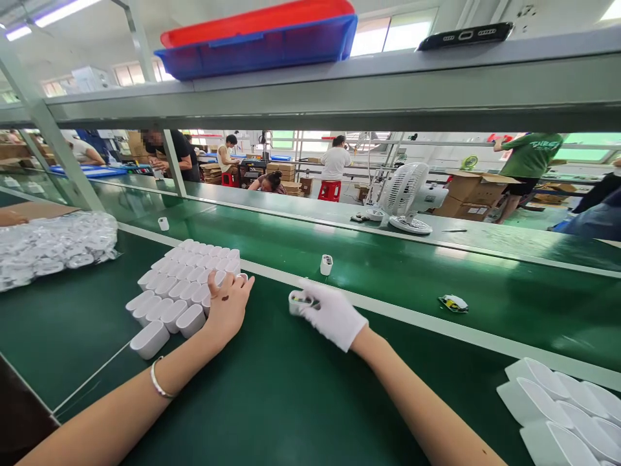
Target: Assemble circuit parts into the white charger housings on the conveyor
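My left hand, bare with a bracelet at the wrist, rests on the right side of a block of white oval plastic housings. Its fingers are apart and bent over the housings, partly hiding them. In a white glove, my right hand pinches a single white housing just above the green surface. Something yellowish shows inside that piece; the gloved fingers are slightly blurred. Beyond it, another white housing with dark parts in its top stands on the green belt.
A small circuit board lies on the belt at right. More white housings stand at lower right; a clear bag of white parts lies left. A fan stands across the belt. Overhead runs a shelf with a blue tray.
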### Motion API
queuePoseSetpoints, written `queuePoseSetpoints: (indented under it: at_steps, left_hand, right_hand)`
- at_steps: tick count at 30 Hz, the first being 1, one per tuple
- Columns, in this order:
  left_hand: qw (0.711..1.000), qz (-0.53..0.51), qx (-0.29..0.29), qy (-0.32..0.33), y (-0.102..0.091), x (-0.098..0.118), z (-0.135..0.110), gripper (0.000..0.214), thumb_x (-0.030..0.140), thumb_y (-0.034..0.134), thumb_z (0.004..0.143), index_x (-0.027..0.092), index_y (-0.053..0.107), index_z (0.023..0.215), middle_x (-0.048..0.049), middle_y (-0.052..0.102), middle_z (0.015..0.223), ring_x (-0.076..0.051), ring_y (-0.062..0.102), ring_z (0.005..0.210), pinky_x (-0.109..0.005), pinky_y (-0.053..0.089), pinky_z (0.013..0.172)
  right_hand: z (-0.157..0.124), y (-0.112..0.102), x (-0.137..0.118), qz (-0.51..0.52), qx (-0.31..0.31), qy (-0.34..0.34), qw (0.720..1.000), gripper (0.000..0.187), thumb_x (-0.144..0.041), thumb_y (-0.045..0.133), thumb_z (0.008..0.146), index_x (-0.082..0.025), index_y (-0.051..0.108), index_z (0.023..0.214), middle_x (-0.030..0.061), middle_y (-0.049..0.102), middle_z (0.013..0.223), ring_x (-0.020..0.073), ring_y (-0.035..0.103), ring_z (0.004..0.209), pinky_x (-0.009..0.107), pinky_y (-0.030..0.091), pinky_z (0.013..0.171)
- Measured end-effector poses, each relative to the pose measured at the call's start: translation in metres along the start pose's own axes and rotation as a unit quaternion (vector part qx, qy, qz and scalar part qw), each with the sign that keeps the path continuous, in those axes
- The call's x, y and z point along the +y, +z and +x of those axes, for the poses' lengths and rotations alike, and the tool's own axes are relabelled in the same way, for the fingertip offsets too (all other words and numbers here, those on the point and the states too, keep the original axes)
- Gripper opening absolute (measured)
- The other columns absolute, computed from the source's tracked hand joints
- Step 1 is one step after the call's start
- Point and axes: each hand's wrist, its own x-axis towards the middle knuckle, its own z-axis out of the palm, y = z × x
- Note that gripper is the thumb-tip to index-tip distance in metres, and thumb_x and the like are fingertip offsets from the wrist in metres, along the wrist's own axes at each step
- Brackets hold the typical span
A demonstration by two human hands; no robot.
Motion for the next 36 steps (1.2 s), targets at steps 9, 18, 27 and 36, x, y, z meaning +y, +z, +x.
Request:
queuePoseSetpoints:
  at_steps: [9, 18, 27, 36]
  left_hand:
    - [0.983, -0.175, -0.018, 0.047, -0.017, 0.029, -0.02, 0.028, 0.022, 0.044, 0.088, 0.027, 0.062, 0.108, -0.0052, 0.067, 0.1, -0.025, 0.054, 0.096, -0.05, 0.024, 0.096]
    - [0.92, -0.378, -0.077, -0.064, 0.003, 0.037, -0.027, 0.077, 0.028, 0.067, 0.072, 0.028, 0.029, 0.139, -0.0083, 0.047, 0.132, -0.026, 0.047, 0.117, -0.042, 0.038, 0.097]
    - [0.851, -0.499, -0.109, -0.12, 0.01, 0.032, -0.02, 0.084, 0.009, 0.072, 0.061, 0.022, 0.035, 0.136, -0.0076, 0.059, 0.12, -0.024, 0.054, 0.111, -0.04, 0.038, 0.1]
    - [0.856, -0.494, -0.117, -0.102, 0.01, 0.03, -0.016, 0.057, 0.011, 0.072, 0.061, 0.021, 0.058, 0.116, -0.0048, 0.064, 0.111, -0.024, 0.058, 0.102, -0.039, 0.044, 0.091]
  right_hand:
    - [0.001, -0.05, 0.094, -0.183, 0.192, 0.225, 0.937, 0.039, -0.018, 0.042, 0.083, -0.021, 0.057, 0.118, 0.0145, 0.06, 0.114, 0.0263, 0.06, 0.091, 0.032, 0.045, 0.068]
    - [-0.003, -0.065, 0.114, -0.268, 0.28, 0.297, 0.873, 0.054, -0.033, 0.041, 0.082, -0.013, 0.04, 0.133, 0.0194, 0.048, 0.126, 0.0334, 0.045, 0.113, 0.043, 0.039, 0.084]
    - [-0.021, -0.082, 0.134, -0.206, 0.149, 0.448, 0.857, 0.041, -0.037, 0.037, 0.083, -0.018, 0.06, 0.111, 0.0196, 0.06, 0.109, 0.0375, 0.055, 0.1, 0.043, 0.043, 0.07]
    - [0.009, -0.049, 0.071, -0.072, 0.362, 0.156, 0.916, 0.026, -0.034, 0.055, 0.069, -0.018, 0.067, 0.085, 0.0089, 0.067, 0.081, 0.0251, 0.062, 0.076, 0.037, 0.048, 0.071]
